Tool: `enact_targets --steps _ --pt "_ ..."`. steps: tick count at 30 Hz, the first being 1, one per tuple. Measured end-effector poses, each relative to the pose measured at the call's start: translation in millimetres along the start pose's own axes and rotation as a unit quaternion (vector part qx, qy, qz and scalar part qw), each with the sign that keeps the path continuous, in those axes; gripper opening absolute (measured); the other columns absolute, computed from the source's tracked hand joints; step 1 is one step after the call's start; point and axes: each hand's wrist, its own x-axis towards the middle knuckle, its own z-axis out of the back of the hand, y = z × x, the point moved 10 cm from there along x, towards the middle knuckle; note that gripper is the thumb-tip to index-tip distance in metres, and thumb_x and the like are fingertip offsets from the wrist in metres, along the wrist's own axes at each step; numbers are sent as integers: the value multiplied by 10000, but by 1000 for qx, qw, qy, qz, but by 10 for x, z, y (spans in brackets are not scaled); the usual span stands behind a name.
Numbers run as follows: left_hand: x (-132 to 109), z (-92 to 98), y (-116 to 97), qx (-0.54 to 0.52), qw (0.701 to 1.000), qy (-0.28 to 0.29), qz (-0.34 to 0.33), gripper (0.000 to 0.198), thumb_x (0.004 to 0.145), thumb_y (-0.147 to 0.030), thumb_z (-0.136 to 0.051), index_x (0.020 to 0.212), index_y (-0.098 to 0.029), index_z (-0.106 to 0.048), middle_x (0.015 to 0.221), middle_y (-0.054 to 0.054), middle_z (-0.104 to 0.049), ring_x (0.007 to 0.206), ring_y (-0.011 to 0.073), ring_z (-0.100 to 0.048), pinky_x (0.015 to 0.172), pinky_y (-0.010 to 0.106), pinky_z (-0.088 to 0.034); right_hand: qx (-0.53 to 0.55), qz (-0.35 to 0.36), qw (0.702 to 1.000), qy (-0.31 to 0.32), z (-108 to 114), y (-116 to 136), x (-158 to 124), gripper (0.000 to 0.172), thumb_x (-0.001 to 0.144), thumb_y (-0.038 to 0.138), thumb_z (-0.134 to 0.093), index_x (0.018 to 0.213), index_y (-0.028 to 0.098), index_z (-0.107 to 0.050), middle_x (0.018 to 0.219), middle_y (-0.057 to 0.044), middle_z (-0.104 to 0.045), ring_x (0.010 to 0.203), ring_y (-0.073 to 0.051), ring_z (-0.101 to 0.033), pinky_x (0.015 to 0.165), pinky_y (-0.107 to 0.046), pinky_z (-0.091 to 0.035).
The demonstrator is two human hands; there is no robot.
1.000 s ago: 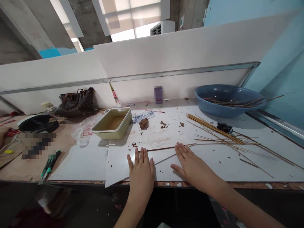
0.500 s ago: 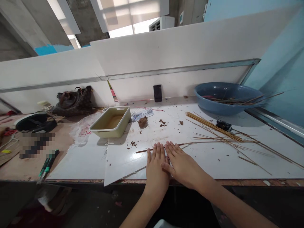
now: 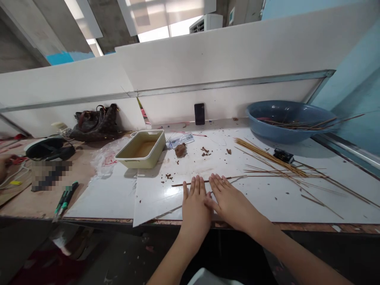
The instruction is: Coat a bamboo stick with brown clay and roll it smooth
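Both hands lie flat, side by side, on a thin brown-coated stick [image 3: 178,185] on the white board [image 3: 154,202]. My left hand [image 3: 196,206] has its fingers stretched out over the stick's middle. My right hand [image 3: 230,200] also lies flat with fingers extended, its thumb touching the left hand. The bare end of the stick runs out to the right. Beyond the hands sits a brown lump [image 3: 180,150] with dark crumbs around it. A bundle of thin yellowish sticks [image 3: 267,156] lies to the right.
A pale green tray [image 3: 142,162] stands left of the lump. Behind the bundle is a blue basin [image 3: 282,132] holding sticks. A phone [image 3: 200,114] leans on the partition. Green-handled pliers [image 3: 65,200], a brown bag [image 3: 96,124] and a person's hand [image 3: 2,166] are at left.
The view has shifted slightly. Both hands stay flat on the stick, pushed slightly forward with it. A person's hand has come into view at the far left edge.
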Motion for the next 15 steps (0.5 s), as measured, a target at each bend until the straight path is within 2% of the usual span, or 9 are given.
enact_targets --steps 2,4,9,11,15 --pt "-151 -4 -33 7 999 -18 -28 597 1103 -261 -327 1686 -145 -381 1740 115 -365 1640 290 -320 1361 593 -203 2 14 1000 -16 -20 25 -133 887 1100 693 -220 1684 37 -343 1738 -222 -286 1635 -336 -301 1345 -535 -274" --pt "-169 2 -24 9 999 -19 -37 603 1093 -251 -345 1687 -157 -381 1730 114 -393 1638 289 -326 1360 598 -200 2 22 1000 -16 -10 25 -145 861 1109 669 -225 1680 38 -355 1724 -229 -326 1627 -337 -326 1339 -544 -286" --pt "207 48 113 -12 1000 20 18 616 1081 -271 -386 1667 -80 -396 1716 166 -400 1633 302 -334 1359 604 -183 -9 -9 1000 15 104 -111 202 864 1118 646 -222 1671 -6 -343 1730 -251 -303 1642 -329 -282 1353 -534 -233" --pt "244 54 145 -20 999 25 29 614 1079 -271 -389 1657 -66 -411 1715 173 -394 1630 303 -342 1360 597 -186 -13 -11 1000 13 124 -118 237 845 1123 633 -233 1676 3 -334 1736 -244 -287 1646 -318 -268 1354 -530 -231" --pt "-20 51 144 -11 1000 -7 10 587 1100 -297 -370 1657 -125 -436 1705 136 -428 1618 296 -370 1349 594 -250 -27 4 1000 5 16 -60 -12 855 1117 644 -270 1661 -8 -363 1721 -254 -300 1628 -337 -310 1339 -535 -285"
